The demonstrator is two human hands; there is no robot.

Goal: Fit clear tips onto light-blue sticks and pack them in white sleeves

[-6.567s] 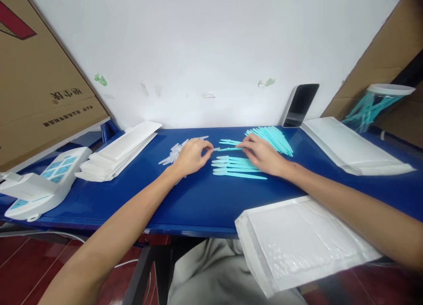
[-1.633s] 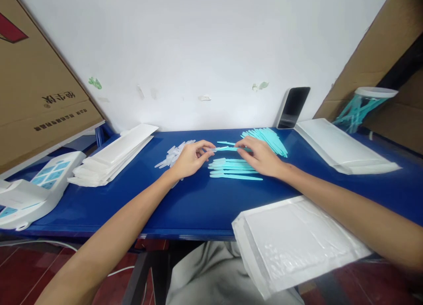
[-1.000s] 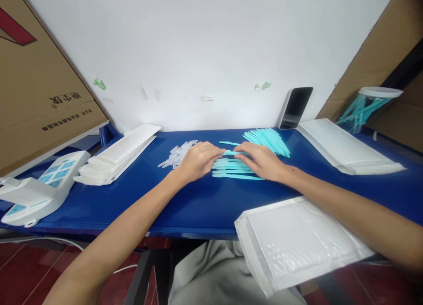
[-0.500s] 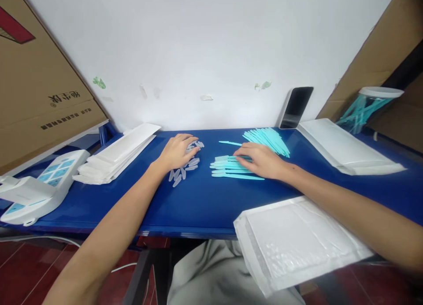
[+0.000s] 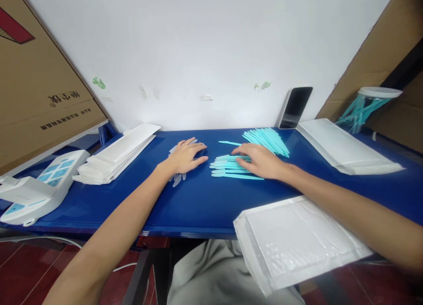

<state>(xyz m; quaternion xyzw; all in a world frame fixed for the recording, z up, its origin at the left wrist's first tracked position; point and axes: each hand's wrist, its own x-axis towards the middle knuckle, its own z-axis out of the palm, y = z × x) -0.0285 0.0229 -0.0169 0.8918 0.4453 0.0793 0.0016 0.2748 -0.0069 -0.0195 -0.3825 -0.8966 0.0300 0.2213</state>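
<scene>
My left hand (image 5: 185, 157) lies palm down with fingers spread over a loose heap of small translucent caps (image 5: 177, 180). It covers most of them; some show past its edges. My right hand (image 5: 259, 158) rests over a row of slim turquoise sticks that look like eyebrow razors (image 5: 224, 167). Its thumb and forefinger are apart, with the other fingers partly hidden. One single stick (image 5: 229, 143) lies just behind the row. Further back, a fanned pile of the same sticks (image 5: 267, 139) lies near the wall.
White padded envelopes lie stacked (image 5: 119, 150) at left, singly (image 5: 350, 146) at right, and one (image 5: 297, 239) over the front edge beneath my right forearm. A phone (image 5: 295, 107) leans on the wall. A power strip (image 5: 59, 177) sits left, a clear tub of turquoise sticks (image 5: 363, 109) right.
My left hand has shifted right and slightly toward me, its fingers spreading flat over the caps. My right hand has barely moved, its forefinger lifting slightly from the thumb.
</scene>
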